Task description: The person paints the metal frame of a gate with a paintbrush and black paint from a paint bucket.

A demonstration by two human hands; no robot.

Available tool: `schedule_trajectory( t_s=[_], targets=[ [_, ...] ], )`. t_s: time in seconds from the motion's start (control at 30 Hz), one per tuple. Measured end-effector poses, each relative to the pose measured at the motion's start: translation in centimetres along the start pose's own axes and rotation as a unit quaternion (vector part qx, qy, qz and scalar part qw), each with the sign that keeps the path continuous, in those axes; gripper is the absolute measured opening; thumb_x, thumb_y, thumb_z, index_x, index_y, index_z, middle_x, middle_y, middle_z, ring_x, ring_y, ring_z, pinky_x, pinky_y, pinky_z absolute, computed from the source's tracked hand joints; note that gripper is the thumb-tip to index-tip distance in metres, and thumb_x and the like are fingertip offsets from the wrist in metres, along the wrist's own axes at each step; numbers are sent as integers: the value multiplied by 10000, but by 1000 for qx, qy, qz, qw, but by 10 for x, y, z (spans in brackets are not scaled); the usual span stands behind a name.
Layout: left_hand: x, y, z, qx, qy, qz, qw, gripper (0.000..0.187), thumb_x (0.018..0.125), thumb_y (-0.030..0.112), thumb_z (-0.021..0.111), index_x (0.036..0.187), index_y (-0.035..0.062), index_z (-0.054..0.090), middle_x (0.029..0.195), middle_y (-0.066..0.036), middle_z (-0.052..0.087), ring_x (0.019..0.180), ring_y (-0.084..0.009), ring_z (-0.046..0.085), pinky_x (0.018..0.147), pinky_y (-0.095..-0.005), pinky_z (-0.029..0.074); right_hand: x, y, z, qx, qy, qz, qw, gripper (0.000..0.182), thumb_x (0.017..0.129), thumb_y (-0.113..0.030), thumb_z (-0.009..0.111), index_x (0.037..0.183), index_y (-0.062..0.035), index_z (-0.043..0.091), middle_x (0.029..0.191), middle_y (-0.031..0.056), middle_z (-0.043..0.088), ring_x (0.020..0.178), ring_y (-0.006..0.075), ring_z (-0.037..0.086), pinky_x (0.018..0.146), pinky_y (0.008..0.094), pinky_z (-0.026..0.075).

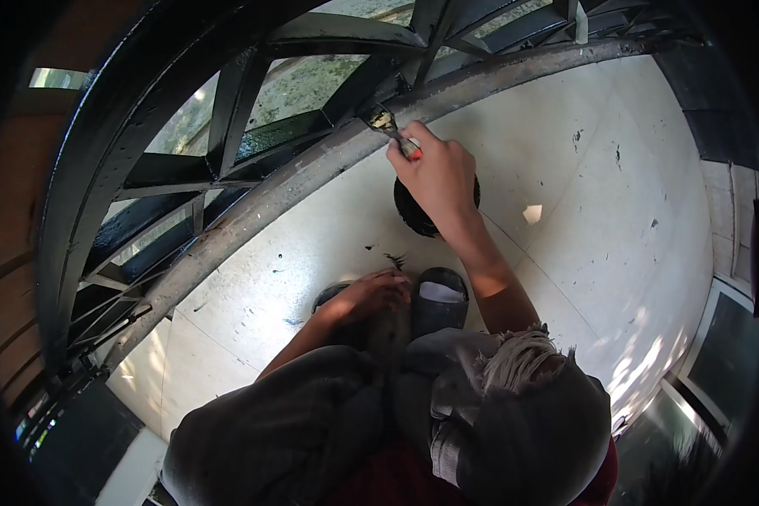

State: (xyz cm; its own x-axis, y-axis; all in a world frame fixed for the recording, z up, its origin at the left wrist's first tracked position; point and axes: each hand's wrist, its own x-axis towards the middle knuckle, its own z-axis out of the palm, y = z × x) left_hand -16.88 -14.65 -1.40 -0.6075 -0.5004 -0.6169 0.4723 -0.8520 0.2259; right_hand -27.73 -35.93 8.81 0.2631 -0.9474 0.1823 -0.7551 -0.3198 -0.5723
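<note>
Best bet here was short, light strokes along the rail [312,164] so the black didn't drip onto the tile [565,169] — the right hand [437,173] had its fingers clamped on the brush [388,125], bristles touching the rail at about 11 o'clock of the pot [413,215]. Right arm was stretched forward, wrist bent — left hand [371,295] rested loosely curled near the sandals [438,295], holding nothing.

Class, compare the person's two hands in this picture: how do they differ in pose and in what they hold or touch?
The right hand is raised and stretched out towards the railing; the left hand hangs low by the feet. The right hand grips a paintbrush whose bristles meet the rail; the left hand seems to hold nothing. The right hand is closed in a fist; the left hand lies looser, fingers curled downward. Both are bare.
</note>
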Motion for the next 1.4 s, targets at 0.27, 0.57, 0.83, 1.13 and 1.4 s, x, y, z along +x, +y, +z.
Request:
schedule_trajectory(
  t_s=[0.27, 0.57, 0.83, 1.13, 1.4],
  targets=[
    [-2, 1, -5, -21, -26, 23, 999, 220, 1030, 236, 558, 1159, 64, 600, 1049, -81, 669, 999, -200, 654, 883, -333, 489, 3, -1, -11, -27, -54, 11, 998, 187, 868, -273, 698, 908, -91, 679, 614, 105, 683, 595, 336, 693, 550, 438, 541],
    [2, 0, -6, 24, -3, 6, 1000, 244, 1017, 242, 565, 1178, 59, 576, 1057, -88, 664, 1020, -212, 649, 888, -362, 494, -7, 6, -10, 27, -35, 35, 998, 184, 867, -295, 735, 917, -128, 677, 594, 102, 661, 593, 342, 679, 542, 439, 517],
    [3, 5, 3, 45, 16, -20, 999, 250, 1009, 240, 568, 1185, 62, 566, 1012, -66, 628, 976, -196, 639, 855, -331, 486, -13, 11, 3, 44, -37, 3, 998, 177, 840, -290, 761, 891, -134, 695, 560, 90, 641, 563, 330, 669, 514, 409, 511],
    [-14, 12, 0, 32, -5, -61, 998, 329, 1027, 342, 498, 1210, 79, 571, 597, 19, 342, 590, -137, 343, 639, -285, 321, -10, 23, -6, 25, -33, -27, 999, 202, 821, -269, 747, 913, -98, 691, 566, 118, 628, 575, 349, 661, 536, 429, 523],
    [-8, 13, 6, 21, 25, -101, 994, 346, 1014, 362, 512, 1198, 76, 573, 585, 24, 314, 587, -135, 332, 622, -282, 293, 1, 32, 6, 65, -11, -48, 997, 183, 830, -226, 734, 936, -82, 696, 553, 110, 625, 555, 349, 659, 534, 416, 528]
  ],
)
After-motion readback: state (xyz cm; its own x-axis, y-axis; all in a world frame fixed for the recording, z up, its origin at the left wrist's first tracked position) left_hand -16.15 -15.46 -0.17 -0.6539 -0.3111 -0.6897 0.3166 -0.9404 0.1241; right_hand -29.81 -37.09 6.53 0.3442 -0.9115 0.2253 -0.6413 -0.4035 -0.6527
